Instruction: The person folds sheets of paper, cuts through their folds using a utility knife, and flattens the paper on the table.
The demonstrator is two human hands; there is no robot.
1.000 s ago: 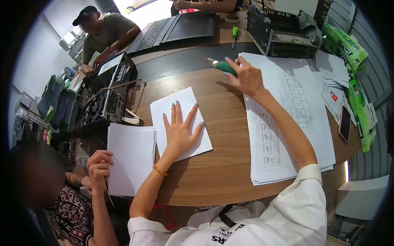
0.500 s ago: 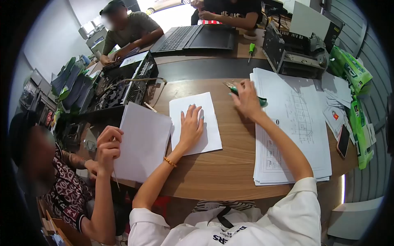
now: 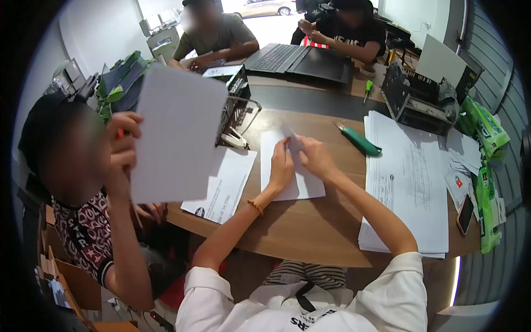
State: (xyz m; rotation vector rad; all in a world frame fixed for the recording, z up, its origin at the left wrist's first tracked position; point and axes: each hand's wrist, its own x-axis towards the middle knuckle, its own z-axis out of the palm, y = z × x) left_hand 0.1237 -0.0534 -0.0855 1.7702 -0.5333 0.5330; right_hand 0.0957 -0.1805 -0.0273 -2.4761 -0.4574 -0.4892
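Both hands are at a white sheet of paper (image 3: pixel 307 188) in front of me on the wooden table. Part of it stands raised as a flap. My left hand (image 3: pixel 282 167) is closed on the raised paper from the left, its fingertips pointing up. My right hand (image 3: pixel 316 157) pinches the same paper from the right, close to the left hand. Whether one or more sheets are in the fingers is hidden. To the right of my right hand lies a green-handled tool (image 3: pixel 362 140) with a metal tip.
A printed paper stack (image 3: pixel 406 193) lies right, beside a phone (image 3: pixel 465 214). At left, a co-worker's hand (image 3: pixel 123 149) holds up white sheets (image 3: pixel 177 138) above a printed sheet (image 3: pixel 224 188). Further back are a laptop (image 3: pixel 310 62), a green screwdriver (image 3: pixel 368 90) and a metal chassis (image 3: pixel 420 99).
My right hand has left the green-handled tool and moved left to the paper. My left hand, earlier flat on it, now grips it. The co-worker has raised the white sheets, uncovering a printed one.
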